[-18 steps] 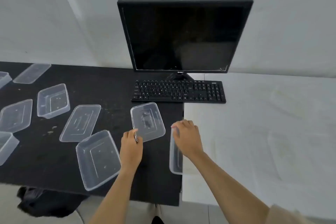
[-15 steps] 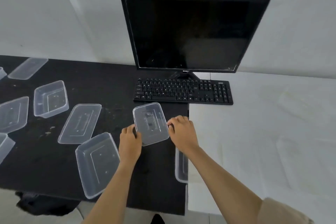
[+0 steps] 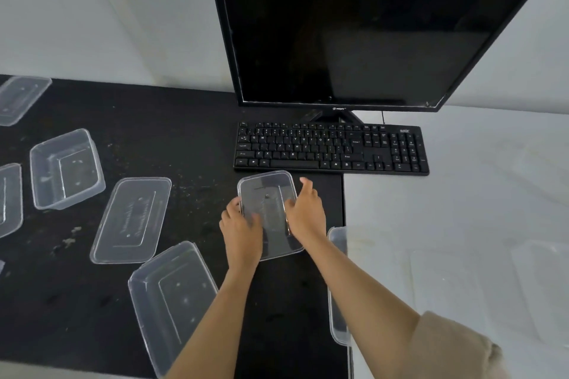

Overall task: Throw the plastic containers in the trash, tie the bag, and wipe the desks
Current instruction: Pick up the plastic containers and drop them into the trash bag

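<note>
Both the left hand [image 3: 241, 229] and right hand [image 3: 304, 212] grip one clear container [image 3: 267, 194].

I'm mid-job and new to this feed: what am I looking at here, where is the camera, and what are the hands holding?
There is no machine. A person wears one camera on the head, looking down at their own two bare hands. The left hand and right hand grip a clear plastic container from either side, fingers curled round its edges, just in front of the keyboard. Behind that stands a dark monitor. On the black desk lie more clear containers and lids, for example a tub, a flat lid and a near tub. A white desk adjoins on the right.
</note>
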